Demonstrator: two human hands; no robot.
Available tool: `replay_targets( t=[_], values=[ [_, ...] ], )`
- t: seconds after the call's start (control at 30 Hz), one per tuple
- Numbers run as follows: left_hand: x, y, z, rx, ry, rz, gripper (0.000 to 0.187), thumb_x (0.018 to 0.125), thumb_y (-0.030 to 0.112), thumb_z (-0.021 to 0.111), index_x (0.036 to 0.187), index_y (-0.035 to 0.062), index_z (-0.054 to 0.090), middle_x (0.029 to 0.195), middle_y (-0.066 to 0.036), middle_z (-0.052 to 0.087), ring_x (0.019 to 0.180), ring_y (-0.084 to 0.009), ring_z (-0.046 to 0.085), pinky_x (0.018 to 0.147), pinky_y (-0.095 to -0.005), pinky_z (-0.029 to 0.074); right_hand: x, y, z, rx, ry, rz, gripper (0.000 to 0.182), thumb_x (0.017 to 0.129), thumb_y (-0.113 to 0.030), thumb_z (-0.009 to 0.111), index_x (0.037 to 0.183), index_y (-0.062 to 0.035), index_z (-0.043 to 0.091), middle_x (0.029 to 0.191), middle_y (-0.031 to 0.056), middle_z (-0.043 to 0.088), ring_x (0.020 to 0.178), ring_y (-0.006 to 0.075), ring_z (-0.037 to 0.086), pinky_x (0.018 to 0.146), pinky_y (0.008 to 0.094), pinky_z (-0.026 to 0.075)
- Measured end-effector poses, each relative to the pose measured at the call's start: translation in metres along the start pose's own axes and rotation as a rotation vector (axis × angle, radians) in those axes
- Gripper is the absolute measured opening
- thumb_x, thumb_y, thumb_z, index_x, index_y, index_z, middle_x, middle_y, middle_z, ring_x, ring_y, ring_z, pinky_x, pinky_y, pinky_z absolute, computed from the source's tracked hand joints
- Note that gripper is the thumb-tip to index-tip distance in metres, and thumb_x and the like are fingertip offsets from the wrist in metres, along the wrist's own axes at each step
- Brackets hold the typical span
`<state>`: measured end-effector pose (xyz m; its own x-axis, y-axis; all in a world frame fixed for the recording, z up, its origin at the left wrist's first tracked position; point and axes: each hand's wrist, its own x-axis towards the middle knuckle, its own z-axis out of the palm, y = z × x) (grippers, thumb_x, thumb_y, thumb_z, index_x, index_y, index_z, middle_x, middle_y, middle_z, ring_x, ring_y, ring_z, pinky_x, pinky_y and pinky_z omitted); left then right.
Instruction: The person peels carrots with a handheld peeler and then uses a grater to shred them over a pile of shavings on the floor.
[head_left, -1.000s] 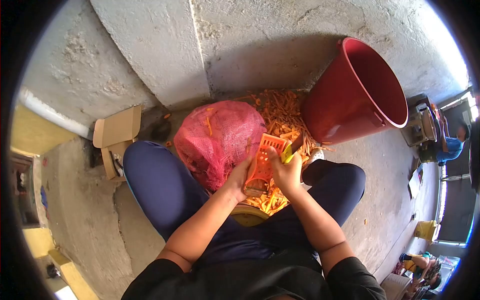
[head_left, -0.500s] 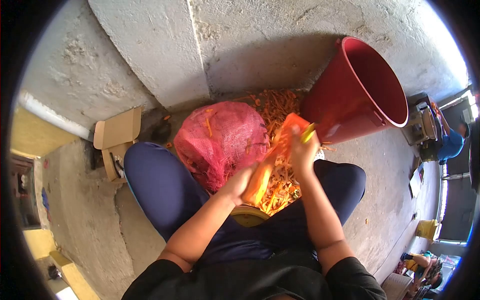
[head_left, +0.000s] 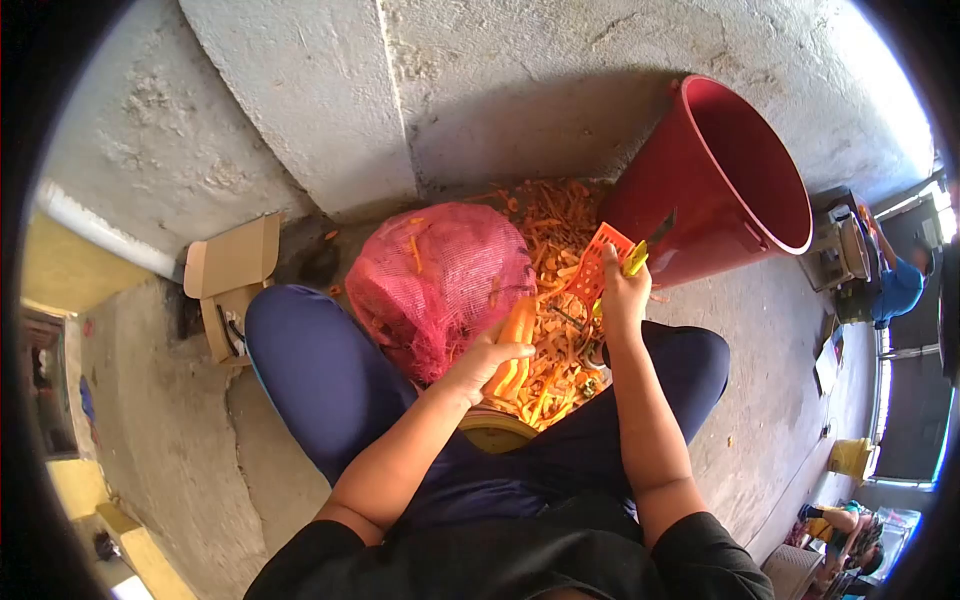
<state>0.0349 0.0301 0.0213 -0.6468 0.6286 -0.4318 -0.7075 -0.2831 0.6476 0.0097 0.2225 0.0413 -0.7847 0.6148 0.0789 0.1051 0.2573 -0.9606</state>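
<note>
My left hand is closed around a long, grooved orange carrot, held over a heap of orange peelings. My right hand grips a flat orange tool full of holes, like a plastic grater. In that same hand is a knife with a yellow handle, its dark blade pointing up and away. The carrot and the grater are apart. Between my knees shows the yellow rim of a tub under the peelings. Beside my left hand sits a full pink mesh sack.
A tall red bin stands tilted in view at the right, near the wall. An opened cardboard box lies left of my knee. Two other people work far off at the right, near a yellow bucket.
My right hand has moved slightly right, bringing the grater away from the carrot. Both were blurred and close together before. The left hand stays nearly in place, holding the carrot.
</note>
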Motion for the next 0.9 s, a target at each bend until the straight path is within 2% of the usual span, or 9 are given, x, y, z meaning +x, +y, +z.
replay_targets(
  t=[0.13, 0.23, 0.27, 0.4, 0.43, 0.53, 0.63, 0.73, 0.9],
  values=[
    [0.002, 0.003, 0.006, -0.05, 0.082, 0.004, 0.037, 0.077, 0.028, 0.057, 0.106, 0.0082, 0.046, 0.08, -0.005, 0.055, 0.069, -0.0149, 0.056, 0.057, -0.0269, 0.047, -0.004, 0.004, 0.002, 0.008, -0.028, 0.011, 0.022, 0.082, -0.023, 0.056, 0.085, -0.0019, 0.052, 0.071, -0.0001, 0.052, 0.064, 0.0073, 0.044, 0.059, 0.0234, 0.038],
    [0.01, -0.007, -0.009, -0.399, 0.017, -0.12, 0.034, 0.081, 0.031, 0.05, 0.107, 0.008, 0.047, 0.082, -0.005, 0.056, 0.069, -0.0151, 0.056, 0.058, -0.0274, 0.048, -0.012, -0.002, 0.008, 0.083, -0.074, 0.003, 0.021, 0.082, -0.022, 0.056, 0.085, -0.0017, 0.053, 0.071, -0.0002, 0.052, 0.064, 0.0074, 0.044, 0.059, 0.0239, 0.038],
    [0.012, -0.01, -0.013, -0.403, 0.001, -0.113, 0.034, 0.082, 0.032, 0.048, 0.107, 0.0075, 0.048, 0.082, -0.006, 0.056, 0.069, -0.0156, 0.056, 0.058, -0.0277, 0.048, -0.014, -0.002, 0.008, 0.003, -0.073, 0.018, 0.019, 0.082, -0.02, 0.056, 0.084, -0.0019, 0.053, 0.068, -0.0013, 0.051, 0.061, 0.0064, 0.043, 0.056, 0.0229, 0.038],
    [0.015, -0.012, -0.012, -0.357, 0.01, -0.071, 0.035, 0.085, 0.033, 0.043, 0.106, 0.0052, 0.048, 0.084, -0.007, 0.058, 0.07, -0.0177, 0.058, 0.061, -0.0287, 0.049, -0.031, -0.008, 0.015, 0.144, -0.142, 0.065, 0.016, 0.082, -0.02, 0.056, 0.075, -0.0053, 0.052, 0.062, -0.006, 0.044, 0.052, 0.0032, 0.035, 0.045, 0.0202, 0.03],
    [0.014, -0.011, -0.01, -0.331, 0.032, -0.056, 0.035, 0.086, 0.032, 0.042, 0.106, 0.0045, 0.048, 0.085, -0.008, 0.058, 0.07, -0.0183, 0.058, 0.062, -0.0288, 0.049, -0.035, -0.006, 0.019, 0.219, -0.178, 0.096, 0.015, 0.082, -0.018, 0.055, 0.081, -0.0033, 0.053, 0.061, -0.0045, 0.046, 0.054, 0.0038, 0.04, 0.048, 0.0209, 0.034],
    [0.011, -0.003, -0.004, -0.283, -0.002, -0.135, 0.036, 0.087, 0.033, 0.038, 0.107, 0.0048, 0.047, 0.093, -0.008, 0.057, 0.078, -0.0188, 0.058, 0.068, -0.0294, 0.049, -0.054, -0.022, 0.022, 0.183, -0.258, 0.069, 0.015, 0.083, -0.016, 0.053, 0.085, -0.0019, 0.055, 0.062, -0.0036, 0.049, 0.054, 0.0042, 0.042, 0.047, 0.0206, 0.036],
    [0.012, 0.002, 0.002, -0.454, 0.065, -0.164, 0.036, 0.089, 0.033, 0.034, 0.109, 0.0059, 0.046, 0.096, -0.008, 0.057, 0.083, -0.0193, 0.057, 0.071, -0.0305, 0.048, -0.064, -0.016, 0.026, 0.162, -0.32, -0.03, 0.015, 0.083, -0.014, 0.053, 0.087, -0.0001, 0.055, 0.062, 0.001, 0.053, 0.054, 0.007, 0.048, 0.049, 0.0236, 0.04],
    [0.015, -0.005, -0.006, -0.538, 0.037, -0.092, 0.036, 0.089, 0.033, 0.033, 0.109, 0.0065, 0.046, 0.096, -0.008, 0.057, 0.083, -0.0197, 0.057, 0.071, -0.0323, 0.048, -0.07, -0.02, 0.029, 0.072, -0.313, -0.101, 0.014, 0.082, -0.013, 0.053, 0.087, -0.0004, 0.054, 0.061, 0.0056, 0.055, 0.055, 0.0096, 0.051, 0.05, 0.0258, 0.041],
    [0.016, -0.005, -0.004, -0.458, 0.045, -0.138, 0.036, 0.089, 0.034, 0.032, 0.109, 0.0068, 0.046, 0.098, -0.008, 0.057, 0.084, -0.0189, 0.057, 0.072, -0.0331, 0.048, -0.072, -0.02, 0.031, -0.03, -0.238, -0.202, 0.012, 0.08, -0.011, 0.055, 0.084, -0.0004, 0.053, 0.059, 0.0113, 0.055, 0.05, 0.0144, 0.053, 0.048, 0.0276, 0.041]
  ],
)
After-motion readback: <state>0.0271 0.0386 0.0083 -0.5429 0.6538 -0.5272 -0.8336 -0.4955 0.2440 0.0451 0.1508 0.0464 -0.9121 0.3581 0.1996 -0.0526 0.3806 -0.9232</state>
